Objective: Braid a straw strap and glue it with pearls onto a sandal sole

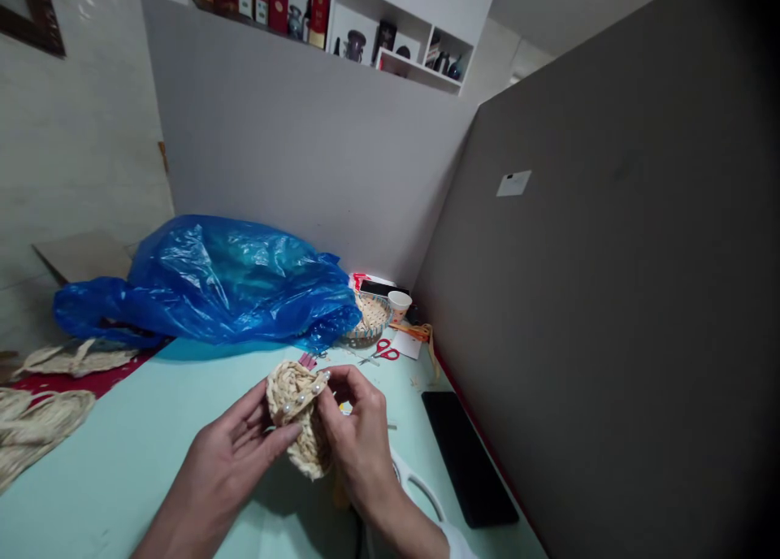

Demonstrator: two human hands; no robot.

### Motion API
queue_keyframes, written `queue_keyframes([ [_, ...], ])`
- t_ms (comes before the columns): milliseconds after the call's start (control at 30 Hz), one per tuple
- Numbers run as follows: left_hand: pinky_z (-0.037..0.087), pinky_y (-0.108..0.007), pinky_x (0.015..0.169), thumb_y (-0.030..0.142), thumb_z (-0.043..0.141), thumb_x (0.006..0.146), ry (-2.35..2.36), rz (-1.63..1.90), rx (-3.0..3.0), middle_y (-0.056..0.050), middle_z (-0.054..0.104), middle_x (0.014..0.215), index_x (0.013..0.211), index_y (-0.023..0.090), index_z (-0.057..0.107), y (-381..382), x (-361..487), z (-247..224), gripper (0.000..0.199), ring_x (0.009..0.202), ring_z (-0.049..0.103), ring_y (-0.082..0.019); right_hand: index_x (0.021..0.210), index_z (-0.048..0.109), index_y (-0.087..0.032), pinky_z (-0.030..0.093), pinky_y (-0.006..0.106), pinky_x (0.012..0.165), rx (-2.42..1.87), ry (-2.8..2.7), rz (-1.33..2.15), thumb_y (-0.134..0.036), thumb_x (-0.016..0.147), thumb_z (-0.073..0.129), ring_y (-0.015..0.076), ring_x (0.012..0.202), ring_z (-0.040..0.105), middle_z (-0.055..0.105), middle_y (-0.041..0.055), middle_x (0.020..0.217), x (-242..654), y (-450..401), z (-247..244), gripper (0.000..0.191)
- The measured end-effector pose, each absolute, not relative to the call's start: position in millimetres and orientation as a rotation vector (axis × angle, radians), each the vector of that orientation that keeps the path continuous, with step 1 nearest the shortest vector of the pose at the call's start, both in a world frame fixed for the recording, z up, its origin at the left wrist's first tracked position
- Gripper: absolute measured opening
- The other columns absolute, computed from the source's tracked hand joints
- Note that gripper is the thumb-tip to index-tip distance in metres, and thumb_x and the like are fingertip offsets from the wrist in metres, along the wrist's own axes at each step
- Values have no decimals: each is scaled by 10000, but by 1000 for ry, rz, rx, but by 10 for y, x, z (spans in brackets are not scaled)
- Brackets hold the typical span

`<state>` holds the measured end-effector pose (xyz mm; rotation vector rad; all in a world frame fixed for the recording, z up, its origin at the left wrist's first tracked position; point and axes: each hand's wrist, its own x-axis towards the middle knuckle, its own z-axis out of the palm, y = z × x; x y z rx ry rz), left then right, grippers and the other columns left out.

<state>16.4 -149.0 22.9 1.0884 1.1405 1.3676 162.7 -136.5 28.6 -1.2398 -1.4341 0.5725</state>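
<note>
Between my two hands, above the pale green table, is a small braided straw piece (291,387) with a row of white pearl beads across a strap on it. My left hand (235,445) grips its left side, thumb on the front and fingers behind. At the upper right end of the beaded strap, my right hand (359,429) pinches with thumb and index finger. The back of the straw piece is hidden from me. Beneath my right hand shows part of a white ring-shaped handle (420,490).
A big blue plastic bag (225,279) lies at the back left. Red-handled scissors (385,350), a woven basket (373,319) and a paper cup (399,303) are farther back. To the right is a black flat slab (469,457) beside a grey partition (597,258). Braided straw (42,429) lies left.
</note>
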Motion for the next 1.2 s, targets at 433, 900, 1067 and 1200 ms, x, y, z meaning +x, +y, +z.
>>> queue_keyframes([
  [433,592,-414,1011,403,947,590,1130,1220,1047,-88,817,1177,1215,223,748,-1502,116,270,681,1204,697,-380,782,665,-174,517,299,698,-1316,-1267,732,-276,783,612,196,703,654,710,41,750,1573,-1380,226,115],
  [900,607,-361,973,480,856,697,780,1091,790,-54,825,1163,1116,288,801,-1493,-36,290,464,1202,706,-345,879,684,-177,509,326,733,-1225,-1474,430,-152,837,569,229,841,655,714,74,886,1601,-1410,100,125],
  [1067,610,-224,827,437,825,776,877,1054,821,11,816,1140,1062,297,800,-1499,-92,219,320,1165,697,-273,891,673,-206,470,341,777,-1089,-1635,352,-180,889,588,217,854,635,728,40,882,1558,-1532,130,89],
  [1200,606,-265,787,364,837,742,916,1069,833,38,803,1100,1027,322,789,-1518,-62,199,292,1066,711,-286,989,654,-212,479,318,758,-1057,-1679,308,-156,884,629,198,853,633,714,29,917,1565,-1566,143,122],
])
